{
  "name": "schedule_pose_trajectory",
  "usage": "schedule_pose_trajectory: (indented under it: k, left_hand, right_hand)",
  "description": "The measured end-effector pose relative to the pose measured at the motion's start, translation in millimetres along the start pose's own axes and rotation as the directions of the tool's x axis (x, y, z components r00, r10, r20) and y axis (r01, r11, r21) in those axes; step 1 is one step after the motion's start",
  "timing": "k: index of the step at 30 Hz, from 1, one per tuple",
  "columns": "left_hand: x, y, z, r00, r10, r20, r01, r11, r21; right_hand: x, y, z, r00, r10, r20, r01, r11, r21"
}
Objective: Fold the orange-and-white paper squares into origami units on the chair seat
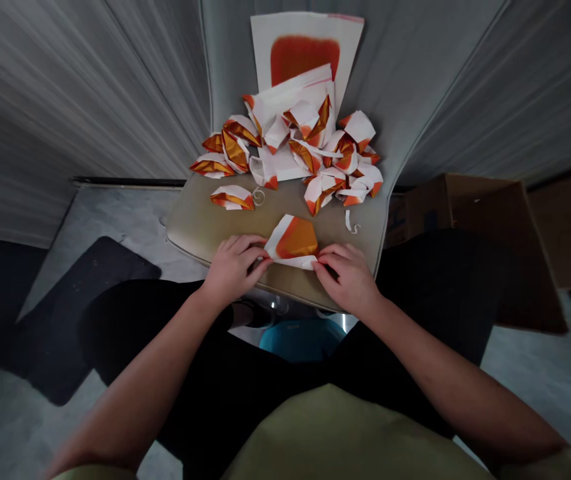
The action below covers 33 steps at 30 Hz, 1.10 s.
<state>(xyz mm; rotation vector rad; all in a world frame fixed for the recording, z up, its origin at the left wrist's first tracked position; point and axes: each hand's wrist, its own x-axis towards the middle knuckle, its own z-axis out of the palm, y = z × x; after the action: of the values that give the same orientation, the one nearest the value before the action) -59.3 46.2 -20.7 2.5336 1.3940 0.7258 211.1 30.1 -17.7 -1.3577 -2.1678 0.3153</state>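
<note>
A sheet of white paper with a gold-orange middle (298, 239) is held low over the front of the chair seat, its near edge folded over into a white strip. My left hand (238, 267) pinches its left corner between thumb and fingers. At the right corner, my right hand (346, 277) grips the same folded edge with its thumb and fingertips. Beyond the hands lie several folded gold-and-white paper ingots (235, 150), heaped to the left, in the middle and to the right.
Flat paper sheets (310, 28) lean on the chair's backrest. The chair seat (195, 220) carries a curled paper scrap (258, 196) and another scrap (349, 222). A cardboard box (490, 193) stands on the floor at right, a dark mat (80, 313) lies left, and something blue (300, 339) sits below the seat.
</note>
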Motion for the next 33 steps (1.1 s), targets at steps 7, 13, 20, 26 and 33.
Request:
schedule_pose_trajectory:
  k: [7,13,20,26,33]
  left_hand:
    - [3,9,1.3,0.991,-0.125,0.054,0.123,0.992,0.039]
    - [6,11,2.7,0.995,-0.1,0.016,0.098,0.992,0.078]
    - [7,8,0.0,0.999,-0.037,0.013,0.036,0.994,0.102]
    - [6,5,0.5,0.998,-0.053,0.015,0.052,0.996,0.075]
    - [3,-1,0.6,0.999,-0.045,0.013,0.045,0.999,0.031]
  right_hand:
    - [3,-5,4,0.997,0.055,-0.055,-0.061,0.991,-0.12]
    - [6,-10,4,0.995,0.077,-0.071,-0.089,0.978,-0.19]
    - [8,-11,6,0.986,0.146,-0.078,-0.16,0.963,-0.219]
    - [7,-9,8,0.984,0.163,-0.07,-0.175,0.961,-0.214]
    - [7,-7,10,0.982,0.176,-0.065,-0.185,0.965,-0.184]
